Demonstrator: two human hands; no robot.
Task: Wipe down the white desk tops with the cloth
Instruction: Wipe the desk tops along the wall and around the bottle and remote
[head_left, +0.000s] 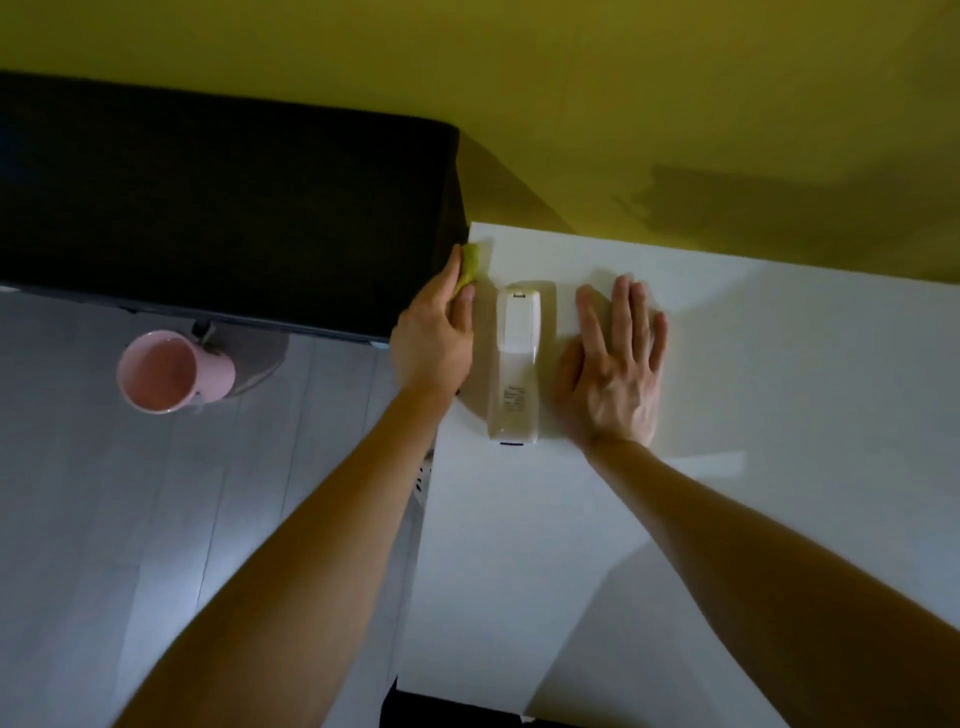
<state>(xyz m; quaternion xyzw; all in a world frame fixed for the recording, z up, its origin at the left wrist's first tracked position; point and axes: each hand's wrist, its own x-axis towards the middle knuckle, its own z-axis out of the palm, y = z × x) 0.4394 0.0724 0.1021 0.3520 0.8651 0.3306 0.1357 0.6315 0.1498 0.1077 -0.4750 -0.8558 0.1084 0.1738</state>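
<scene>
A white desk top fills the right half of the view. Near its far left corner my left hand grips a small yellow-green cloth, which pokes out above my fingers at the desk's left edge. My right hand lies flat on the desk with fingers straight and spread. A white remote control lies on the desk between my two hands, touching neither.
A second, lower pale desk top lies at left with a pink mug on it. A dark monitor stands behind the mug, its right edge close to my left hand. A yellow wall backs both desks.
</scene>
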